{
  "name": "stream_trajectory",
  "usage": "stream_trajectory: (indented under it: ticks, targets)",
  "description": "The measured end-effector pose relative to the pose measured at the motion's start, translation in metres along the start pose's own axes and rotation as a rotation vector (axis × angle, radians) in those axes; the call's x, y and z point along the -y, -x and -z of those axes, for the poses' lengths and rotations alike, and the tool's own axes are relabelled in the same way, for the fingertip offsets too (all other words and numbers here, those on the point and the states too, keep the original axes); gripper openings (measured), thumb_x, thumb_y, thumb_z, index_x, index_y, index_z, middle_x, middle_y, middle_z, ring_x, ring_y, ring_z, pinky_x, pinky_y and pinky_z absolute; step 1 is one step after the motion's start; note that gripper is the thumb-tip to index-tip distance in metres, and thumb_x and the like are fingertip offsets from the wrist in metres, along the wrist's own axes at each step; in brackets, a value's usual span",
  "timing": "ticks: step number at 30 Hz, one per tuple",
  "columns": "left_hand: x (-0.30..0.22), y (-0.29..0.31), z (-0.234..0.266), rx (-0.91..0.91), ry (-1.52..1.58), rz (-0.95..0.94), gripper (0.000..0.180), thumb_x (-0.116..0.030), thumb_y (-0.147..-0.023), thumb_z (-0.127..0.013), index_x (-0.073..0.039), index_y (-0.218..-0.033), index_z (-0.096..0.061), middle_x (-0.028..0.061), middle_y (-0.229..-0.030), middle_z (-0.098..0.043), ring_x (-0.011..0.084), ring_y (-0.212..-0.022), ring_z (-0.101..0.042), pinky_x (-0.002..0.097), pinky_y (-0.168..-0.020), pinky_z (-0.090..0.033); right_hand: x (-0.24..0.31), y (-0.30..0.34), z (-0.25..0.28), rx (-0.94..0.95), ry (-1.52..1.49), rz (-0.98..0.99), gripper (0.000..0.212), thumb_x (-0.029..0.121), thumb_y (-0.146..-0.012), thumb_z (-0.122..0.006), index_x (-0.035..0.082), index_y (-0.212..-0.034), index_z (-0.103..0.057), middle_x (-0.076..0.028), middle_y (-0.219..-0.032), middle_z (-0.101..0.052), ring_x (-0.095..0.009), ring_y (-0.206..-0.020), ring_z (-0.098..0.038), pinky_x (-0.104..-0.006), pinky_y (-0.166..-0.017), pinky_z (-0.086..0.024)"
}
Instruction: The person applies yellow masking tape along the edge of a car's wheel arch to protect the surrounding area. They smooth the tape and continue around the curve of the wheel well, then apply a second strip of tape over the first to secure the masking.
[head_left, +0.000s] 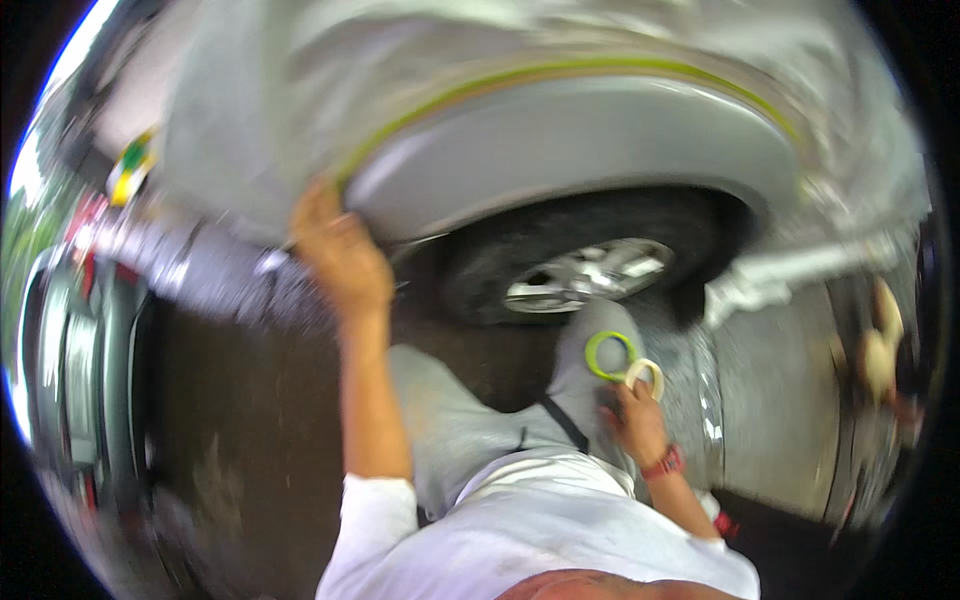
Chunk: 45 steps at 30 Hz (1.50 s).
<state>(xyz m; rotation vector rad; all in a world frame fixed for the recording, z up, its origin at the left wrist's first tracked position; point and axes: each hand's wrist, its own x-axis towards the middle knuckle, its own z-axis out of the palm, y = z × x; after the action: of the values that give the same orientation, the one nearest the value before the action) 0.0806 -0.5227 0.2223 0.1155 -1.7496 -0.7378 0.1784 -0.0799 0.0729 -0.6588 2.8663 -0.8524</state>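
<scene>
My left hand [345,250] is raised to the lower left end of a yellow-green tape line [560,70], its blurred fingers stretched out against the plastic sheeting [240,110]. That tape borders a silver-grey wheel-arch panel [560,130] of a car, between the panel and the sheeting. Low on the right, my right hand [640,425] is closed on a cream roll of masking tape [647,378]. Touching or just beside it is a yellow-green roll of tape [592,362], in front of my right knee. Whether the right fingers also grip the green roll, I cannot tell.
The car's wheel [590,275] with its silver rim is right before my knees. Crumpled plastic [220,270] hangs low at the left. Another vehicle [85,370] stands at the far left. Someone's bare limb [882,340] shows blurred at the right edge.
</scene>
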Motion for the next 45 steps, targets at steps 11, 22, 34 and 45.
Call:
stream_trajectory:
  ticks: [11,22,34,45]
  targets:
    - [-0.001,-0.008,0.017,0.039,-0.368,-0.201,0.064,-0.045,-0.117,-0.031,0.005,-0.149,-0.056,0.0248,-0.154,-0.055,0.0396,-0.144,-0.052,0.0461,-0.122,-0.039,-0.022,-0.021,-0.029,-0.209,0.07,0.033,0.026,0.021,-0.093,-0.071,0.01,-0.116,-0.067,-0.016,-0.119,-0.061,-0.037,-0.119,-0.057,-0.0483,-0.1,-0.05]
    - [0.021,0.003,0.038,0.32,-0.273,-0.135,0.068,-0.051,-0.117,-0.024,-0.005,-0.167,-0.032,0.0217,-0.171,-0.032,0.0377,-0.159,-0.031,0.0482,-0.13,-0.026,-0.023,-0.03,-0.051,-0.336,-0.069,0.098,0.016,0.016,-0.089,-0.071,0.01,-0.104,-0.068,-0.014,-0.112,-0.06,-0.037,-0.12,-0.057,-0.0478,-0.099,-0.051]
    - [0.009,0.008,0.051,0.167,-0.377,-0.219,0.06,-0.037,-0.118,-0.028,0.002,-0.162,-0.034,0.0259,-0.165,-0.038,0.0396,-0.153,-0.039,0.0485,-0.127,-0.032,-0.054,-0.014,-0.044,-0.462,-0.15,0.0,0.019,0.021,-0.091,-0.074,0.011,-0.105,-0.067,-0.012,-0.11,-0.06,-0.036,-0.118,-0.058,-0.0485,-0.097,-0.051]
    - [-0.108,0.096,-0.052,0.329,-0.315,-0.684,0.052,-0.039,-0.113,-0.052,0.001,-0.146,-0.043,0.0251,-0.145,-0.052,0.0406,-0.135,-0.055,0.0539,-0.114,-0.042,-0.155,-0.059,0.015,-1.087,-1.377,-0.676,0.038,0.019,-0.108,-0.063,0.004,-0.139,-0.048,-0.007,-0.097,-0.071,-0.013,-0.082,-0.068,-0.027,-0.064,-0.054]
